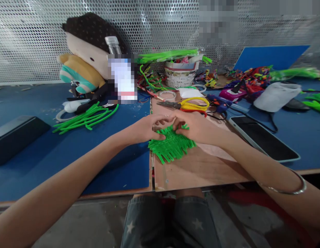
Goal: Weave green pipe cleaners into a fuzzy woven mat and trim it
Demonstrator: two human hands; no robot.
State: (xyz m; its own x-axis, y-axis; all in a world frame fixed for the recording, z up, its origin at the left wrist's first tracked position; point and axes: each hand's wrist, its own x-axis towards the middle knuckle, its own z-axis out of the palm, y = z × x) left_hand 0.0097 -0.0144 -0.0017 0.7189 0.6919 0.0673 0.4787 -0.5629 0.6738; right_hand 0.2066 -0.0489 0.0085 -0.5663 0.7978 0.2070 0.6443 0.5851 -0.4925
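Green fuzzy stems, cut short: one dense pile [172,150], pieces too tightly packed to count, lying toward the left of one wooden board [185,175], beneath two hands. Left hand [144,128]: fingers half-curled, thumb apart from them, low over the pile. Right hand [194,126]: fingers bent inward over the pile's far side, fingertips close to those of the left. Grip on any stem, either hand: impossible to tell. Just beyond: one pair of yellow-handled scissors [194,104]. Farther back: one woven basket [179,76]. Left: one loose bundle of longer green stems [84,119]. Right: one phone [265,137], screen dark.
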